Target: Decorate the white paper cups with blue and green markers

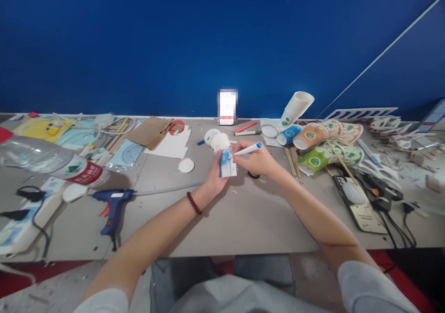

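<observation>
My left hand (pixel 216 176) grips a small white paper piece (pixel 228 168) partly coloured with blue strokes; I cannot tell whether it is flat card or a cut cup. A white marker with a blue end (pixel 249 150) is in the closed fingers of my right hand (pixel 259 161), its tip at the coloured face. Just beyond the piece are white paper cups (pixel 216 139) with green print, partly hidden by it. To the left, a white paper disc (pixel 186 165) lies on the table.
A blue glue gun (pixel 116 206), a plastic bottle (pixel 52 160) and a power strip (pixel 33 213) occupy the left side. At right are coloured paper cups (pixel 309 136), wooden sticks (pixel 292 161) and a phone (pixel 361 211) under a mouse. A lit screen (pixel 227 108) stands against the blue wall.
</observation>
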The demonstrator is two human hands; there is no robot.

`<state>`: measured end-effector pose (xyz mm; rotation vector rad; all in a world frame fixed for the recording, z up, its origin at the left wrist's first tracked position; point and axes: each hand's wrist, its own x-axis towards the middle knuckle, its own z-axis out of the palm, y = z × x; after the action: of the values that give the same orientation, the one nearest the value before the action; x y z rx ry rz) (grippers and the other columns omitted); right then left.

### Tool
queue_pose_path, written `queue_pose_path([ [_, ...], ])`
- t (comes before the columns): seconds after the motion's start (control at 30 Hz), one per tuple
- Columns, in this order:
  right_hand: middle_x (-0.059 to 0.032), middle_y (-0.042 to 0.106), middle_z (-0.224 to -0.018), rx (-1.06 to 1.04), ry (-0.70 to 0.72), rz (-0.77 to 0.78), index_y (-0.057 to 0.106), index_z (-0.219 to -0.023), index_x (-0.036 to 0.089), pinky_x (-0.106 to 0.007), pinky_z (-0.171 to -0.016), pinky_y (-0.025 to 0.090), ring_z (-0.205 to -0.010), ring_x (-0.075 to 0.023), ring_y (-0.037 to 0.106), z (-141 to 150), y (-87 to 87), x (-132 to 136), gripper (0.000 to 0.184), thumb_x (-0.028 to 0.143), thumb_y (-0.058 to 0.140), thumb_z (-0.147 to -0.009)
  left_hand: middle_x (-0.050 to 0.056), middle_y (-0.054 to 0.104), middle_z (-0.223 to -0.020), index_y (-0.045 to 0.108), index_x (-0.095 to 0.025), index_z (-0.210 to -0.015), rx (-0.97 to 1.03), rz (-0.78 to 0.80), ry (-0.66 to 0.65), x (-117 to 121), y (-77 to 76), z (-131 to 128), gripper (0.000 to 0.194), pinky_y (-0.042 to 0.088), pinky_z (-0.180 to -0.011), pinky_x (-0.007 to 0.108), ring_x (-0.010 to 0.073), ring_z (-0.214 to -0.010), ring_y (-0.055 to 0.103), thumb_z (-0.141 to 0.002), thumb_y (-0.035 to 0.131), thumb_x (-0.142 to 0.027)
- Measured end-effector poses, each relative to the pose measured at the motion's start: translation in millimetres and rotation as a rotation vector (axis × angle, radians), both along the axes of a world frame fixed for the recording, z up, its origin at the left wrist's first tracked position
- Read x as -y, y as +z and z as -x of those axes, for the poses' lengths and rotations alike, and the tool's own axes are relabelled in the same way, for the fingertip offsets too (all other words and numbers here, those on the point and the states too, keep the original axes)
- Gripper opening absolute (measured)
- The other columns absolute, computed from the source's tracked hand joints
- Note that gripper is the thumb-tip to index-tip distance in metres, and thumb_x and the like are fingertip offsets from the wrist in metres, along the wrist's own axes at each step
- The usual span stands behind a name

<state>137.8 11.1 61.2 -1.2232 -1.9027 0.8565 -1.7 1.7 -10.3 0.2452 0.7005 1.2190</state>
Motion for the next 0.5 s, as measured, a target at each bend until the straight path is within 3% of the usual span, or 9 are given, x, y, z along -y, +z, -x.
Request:
queue_pose_path([
  [0.5,-0.0001,0.072,-0.07,0.04,0.073,-0.019,0.059,-0.066,0.023,-0.033,-0.077,0.053,-0.069,-0.0198,0.068,-1.5,-2.2,-1.1,0.009,0.016,0.062,-0.07,0.004,0.076,-0.086,0.073,-0.019,-0.094,0.003,-0.062,-0.004,0.2,-3.1,0.0,0.027,0.053,-0.066,0.027,0.0177,-0.074,0.07,-0.091,0.07,-0.046],
])
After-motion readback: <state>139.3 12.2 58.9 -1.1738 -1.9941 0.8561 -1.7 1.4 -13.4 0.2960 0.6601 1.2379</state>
